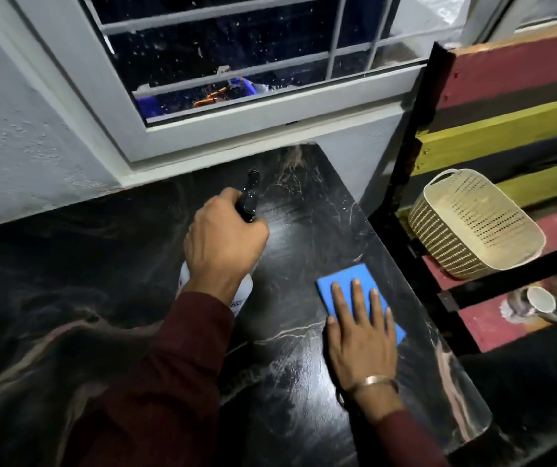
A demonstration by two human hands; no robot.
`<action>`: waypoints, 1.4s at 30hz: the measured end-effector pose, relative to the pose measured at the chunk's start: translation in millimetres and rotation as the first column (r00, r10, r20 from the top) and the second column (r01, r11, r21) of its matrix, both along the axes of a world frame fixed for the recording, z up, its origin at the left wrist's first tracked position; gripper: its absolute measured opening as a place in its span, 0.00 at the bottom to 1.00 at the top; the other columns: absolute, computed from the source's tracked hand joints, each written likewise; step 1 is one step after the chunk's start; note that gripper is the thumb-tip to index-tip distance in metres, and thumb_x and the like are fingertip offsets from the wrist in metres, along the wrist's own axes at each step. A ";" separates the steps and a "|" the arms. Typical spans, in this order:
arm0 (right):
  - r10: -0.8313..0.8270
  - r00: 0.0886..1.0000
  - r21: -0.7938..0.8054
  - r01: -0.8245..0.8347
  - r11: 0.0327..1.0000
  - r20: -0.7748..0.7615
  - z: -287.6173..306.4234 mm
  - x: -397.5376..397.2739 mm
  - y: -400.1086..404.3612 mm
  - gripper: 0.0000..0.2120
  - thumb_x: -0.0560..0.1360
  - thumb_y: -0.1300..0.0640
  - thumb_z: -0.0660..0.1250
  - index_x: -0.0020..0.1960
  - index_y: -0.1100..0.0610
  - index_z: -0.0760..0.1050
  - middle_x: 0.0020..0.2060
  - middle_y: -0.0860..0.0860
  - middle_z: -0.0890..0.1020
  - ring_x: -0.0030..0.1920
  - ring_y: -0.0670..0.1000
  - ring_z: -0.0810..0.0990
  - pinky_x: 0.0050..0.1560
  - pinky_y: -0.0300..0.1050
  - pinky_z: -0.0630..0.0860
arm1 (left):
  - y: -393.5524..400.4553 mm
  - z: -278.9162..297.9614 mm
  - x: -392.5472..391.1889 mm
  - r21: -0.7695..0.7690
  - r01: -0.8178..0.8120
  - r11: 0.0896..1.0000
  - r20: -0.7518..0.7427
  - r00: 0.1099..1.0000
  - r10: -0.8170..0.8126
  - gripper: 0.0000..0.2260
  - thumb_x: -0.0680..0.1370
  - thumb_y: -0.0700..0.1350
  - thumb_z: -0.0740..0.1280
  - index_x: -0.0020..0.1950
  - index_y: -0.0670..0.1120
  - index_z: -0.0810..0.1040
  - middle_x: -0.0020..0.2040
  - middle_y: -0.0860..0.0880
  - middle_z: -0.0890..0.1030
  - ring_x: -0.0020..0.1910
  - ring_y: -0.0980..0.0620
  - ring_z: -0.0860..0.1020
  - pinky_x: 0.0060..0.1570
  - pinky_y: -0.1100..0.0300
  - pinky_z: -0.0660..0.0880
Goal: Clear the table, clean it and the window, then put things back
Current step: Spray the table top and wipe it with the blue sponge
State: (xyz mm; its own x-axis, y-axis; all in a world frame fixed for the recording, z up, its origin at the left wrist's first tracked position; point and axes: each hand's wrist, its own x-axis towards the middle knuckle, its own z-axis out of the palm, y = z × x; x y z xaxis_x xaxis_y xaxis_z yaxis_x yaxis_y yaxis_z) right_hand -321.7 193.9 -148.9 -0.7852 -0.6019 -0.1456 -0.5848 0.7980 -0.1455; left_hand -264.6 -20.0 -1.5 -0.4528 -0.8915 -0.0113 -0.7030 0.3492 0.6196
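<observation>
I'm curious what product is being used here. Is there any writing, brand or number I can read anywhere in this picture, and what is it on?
Spray bottle gripped by the left hand: a dark printed label shows near the sleeve, too small and mostly hidden to read.
Blue cloth, basket, mugs, window: no text visible.

**Table, window, bottle, cloth: state at this moment**

Table (101, 281): glossy black top with pale marble-like veins; a wet sheen is seen in its middle and near the front edge.

Window (236, 55): white frame and white bars, set just above the table's far edge; the dark pane is speckled with droplets.

Bottle (249, 197): white body, black spray head, tilted with the nozzle pointed toward the window; gripped by the left hand (225, 237).

Cloth (359, 298): blue, rectangular, laid flat near the table's right edge; pressed down by the flat fingers of the right hand (359, 335).
</observation>
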 end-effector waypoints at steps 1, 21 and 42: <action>-0.008 1.000 0.007 0.008 1.000 0.003 -0.6 -18.4 -13.1 0.27 0.77 0.42 0.46 0.76 0.42 0.55 0.77 0.49 0.58 0.77 0.57 0.54 0.74 0.56 0.50 | -2.4 0.0 -2.9 -0.004 -0.001 1.000 0.000 1.000 0.001 0.06 0.73 0.48 0.67 0.49 0.53 0.75 0.45 0.50 0.79 0.44 0.45 0.75 0.45 0.54 0.71; 0.019 0.999 -0.020 -0.020 1.000 -0.030 -2.8 -97.0 -45.4 0.27 0.77 0.45 0.47 0.75 0.46 0.61 0.75 0.51 0.64 0.74 0.61 0.60 0.70 0.59 0.60 | -42.4 -12.9 -95.2 -0.080 -0.017 0.997 0.029 0.999 0.019 0.12 0.74 0.49 0.66 0.56 0.51 0.79 0.45 0.49 0.80 0.50 0.40 0.79 0.46 0.54 0.71; 0.392 0.920 -0.008 -0.392 0.920 -0.010 4.1 -98.7 -310.5 0.29 0.80 0.46 0.47 0.78 0.50 0.44 0.78 0.52 0.46 0.77 0.63 0.43 0.75 0.60 0.43 | -113.1 -10.2 -57.3 -0.142 -0.137 0.980 0.030 0.989 0.142 0.11 0.72 0.46 0.67 0.54 0.50 0.77 0.44 0.49 0.77 0.45 0.44 0.74 0.43 0.55 0.68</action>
